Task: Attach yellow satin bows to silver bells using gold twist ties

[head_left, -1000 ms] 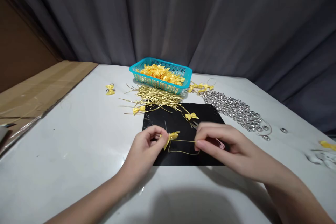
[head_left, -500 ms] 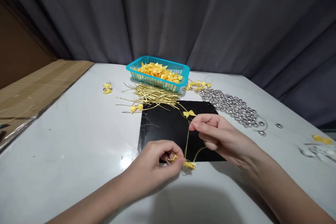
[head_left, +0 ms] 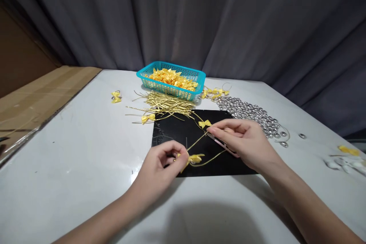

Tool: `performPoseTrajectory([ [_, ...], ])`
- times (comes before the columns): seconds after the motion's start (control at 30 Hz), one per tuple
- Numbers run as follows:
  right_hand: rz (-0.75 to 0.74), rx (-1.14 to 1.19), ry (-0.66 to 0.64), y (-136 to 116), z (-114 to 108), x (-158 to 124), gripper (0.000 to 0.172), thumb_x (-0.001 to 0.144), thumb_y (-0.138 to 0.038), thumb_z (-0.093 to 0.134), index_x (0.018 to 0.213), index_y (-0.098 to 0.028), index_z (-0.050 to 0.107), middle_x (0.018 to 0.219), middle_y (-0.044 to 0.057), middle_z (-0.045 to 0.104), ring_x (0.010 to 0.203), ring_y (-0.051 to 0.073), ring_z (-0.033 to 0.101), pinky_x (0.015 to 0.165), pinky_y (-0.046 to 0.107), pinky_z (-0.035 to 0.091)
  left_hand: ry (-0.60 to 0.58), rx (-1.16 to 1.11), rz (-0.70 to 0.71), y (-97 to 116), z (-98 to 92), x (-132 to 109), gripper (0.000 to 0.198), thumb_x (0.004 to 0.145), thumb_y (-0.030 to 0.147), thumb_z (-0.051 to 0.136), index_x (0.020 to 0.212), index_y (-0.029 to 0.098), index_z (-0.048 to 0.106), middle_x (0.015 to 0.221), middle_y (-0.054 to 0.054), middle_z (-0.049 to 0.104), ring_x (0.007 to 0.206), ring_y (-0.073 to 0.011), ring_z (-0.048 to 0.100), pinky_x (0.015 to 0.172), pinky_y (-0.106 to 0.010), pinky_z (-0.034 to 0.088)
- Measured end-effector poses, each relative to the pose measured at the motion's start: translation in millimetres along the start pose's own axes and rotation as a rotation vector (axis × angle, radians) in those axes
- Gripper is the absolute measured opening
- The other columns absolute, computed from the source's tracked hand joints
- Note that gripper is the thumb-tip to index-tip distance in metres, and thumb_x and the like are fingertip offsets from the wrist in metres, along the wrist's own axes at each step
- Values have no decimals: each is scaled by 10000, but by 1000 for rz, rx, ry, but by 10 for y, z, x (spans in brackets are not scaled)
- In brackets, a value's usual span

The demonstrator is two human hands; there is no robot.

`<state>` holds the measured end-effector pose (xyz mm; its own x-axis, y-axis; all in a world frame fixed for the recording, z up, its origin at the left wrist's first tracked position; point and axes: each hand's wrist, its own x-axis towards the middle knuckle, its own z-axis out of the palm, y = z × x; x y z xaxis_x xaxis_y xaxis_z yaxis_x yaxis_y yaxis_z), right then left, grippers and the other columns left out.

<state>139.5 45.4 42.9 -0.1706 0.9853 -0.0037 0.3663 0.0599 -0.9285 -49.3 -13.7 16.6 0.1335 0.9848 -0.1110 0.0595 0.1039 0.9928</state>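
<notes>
My left hand pinches a yellow ribbon bow threaded with gold wire, low over the black mat. Just right of those fingertips a second yellow bow hangs on the wire. With thumb and forefinger, my right hand grips one gold wire, drawn taut up from the left hand; another strand curves toward the right palm. A slim pinkish metal tool shows beneath the right hand; whether it is held or lying there I cannot tell. A loose yellow bow lies beyond the right fingertips.
A blue basket of yellow bows stands at the back, behind a pile of gold wires. Silver beads spread on the right. Finished-looking bows lie around the white table; a white object is far right.
My left hand has moved up and slightly left with its bow. The wire between the hands now slants more, and the pinkish tool has come into sight under my right hand.
</notes>
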Motion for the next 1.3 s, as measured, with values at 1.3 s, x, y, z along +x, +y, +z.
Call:
performPoseTrajectory([
  [1.3, -216, 32, 105, 62, 599, -373, 114, 730, -204, 634, 670, -146, 556, 481, -89, 278, 427, 37, 255, 394, 160, 241, 130, -236, -132, 5, 36, -22, 116, 743, 270, 656, 695, 165, 654, 679, 9, 637, 621, -82, 549, 582, -168, 438],
])
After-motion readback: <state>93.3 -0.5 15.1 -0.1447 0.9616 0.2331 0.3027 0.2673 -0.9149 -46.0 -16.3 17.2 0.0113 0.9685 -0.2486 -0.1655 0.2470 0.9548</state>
